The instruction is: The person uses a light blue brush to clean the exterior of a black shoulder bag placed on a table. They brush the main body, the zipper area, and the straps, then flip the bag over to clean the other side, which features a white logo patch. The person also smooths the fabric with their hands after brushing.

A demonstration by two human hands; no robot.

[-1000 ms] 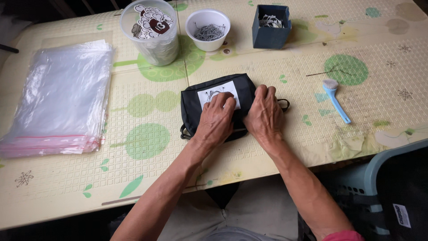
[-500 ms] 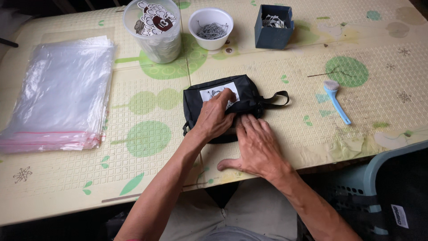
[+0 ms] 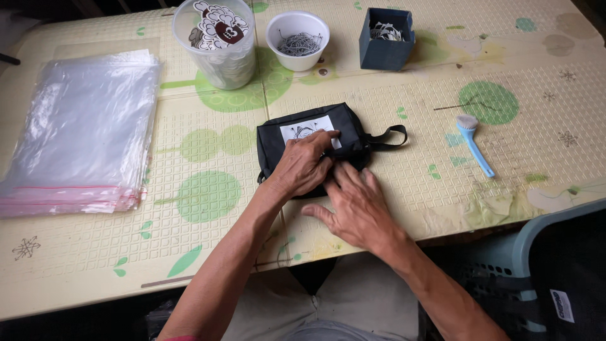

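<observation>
**Presently on the worktop: one black pouch under two hands**

Item 1. Black pouch: small fabric bag with a white printed label on its upper face, lying flat near the middle of the worktop. A black strap loop sticks out from its right end.

Item 2. Left hand: palm down on the front part of the pouch, fingers curled and pressing into the fabric, fingertips touching the lower edge of the label. It presses rather than closes around anything.

Item 3. Right hand: open and flat, fingers spread, fingertips against the near edge of the pouch just beside the left hand; the palm rests on the worktop. It holds nothing.

Item 4. Stack of clear plastic bags: at the left, well apart from the pouch, pink sealing strips along the near edge.

Item 5. Clear tub: at the far edge, holding printed stickers.

Item 6. White bowl: just right of the tub, filled with small metal pieces.

Item 7. Dark blue box: right of the bowl, open, with small metal items inside.

Item 8. Light blue brush: lying right of the pouch, white head pointing away.

Item 9. Grey plastic chair: at the lower right, beside the worktop.
</observation>
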